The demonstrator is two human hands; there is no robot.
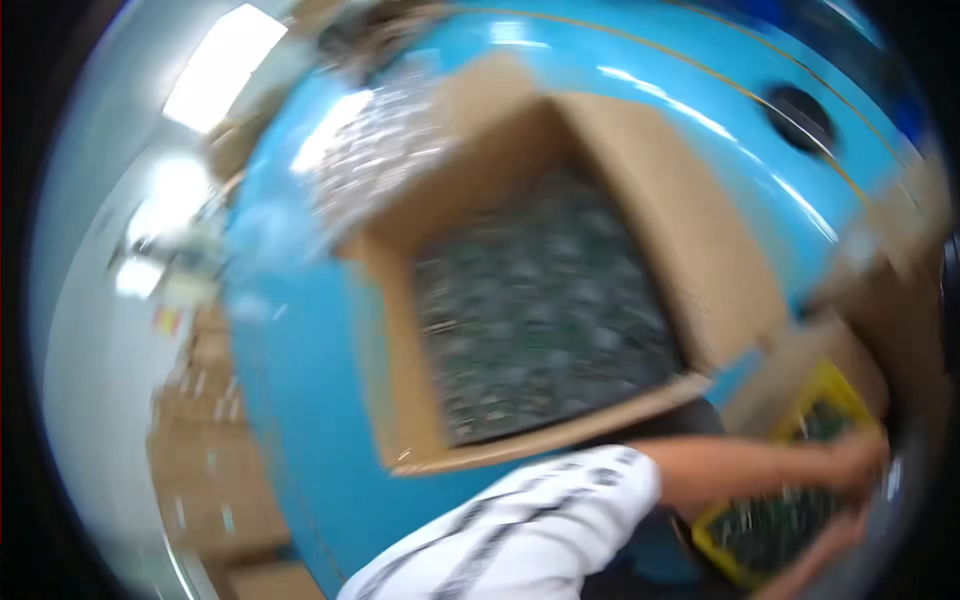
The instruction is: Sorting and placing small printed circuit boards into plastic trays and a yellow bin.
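At the lower right, my left hand (855, 462) reaches across over a yellow crate (712, 538) that holds green parts (768, 528), which look like small circuit boards. My right hand (843, 532) is just below it, over the same crate's right side. Motion blur smears the fingers of both hands, so anything in them cannot be made out. In the middle, an open cardboard box (715, 245) holds many green and grey pieces (545, 300) packed in a dark tray or liner. My left forearm passes beside the box's near right corner.
The floor (300, 400) is glossy blue with yellow lines. Clear plastic wrap (385, 140) lies by the box's far left flap. Stacked cartons (215, 480) stand at the left. Another carton (890, 300) is at the right, and a dark round object (800, 118) lies at the far right.
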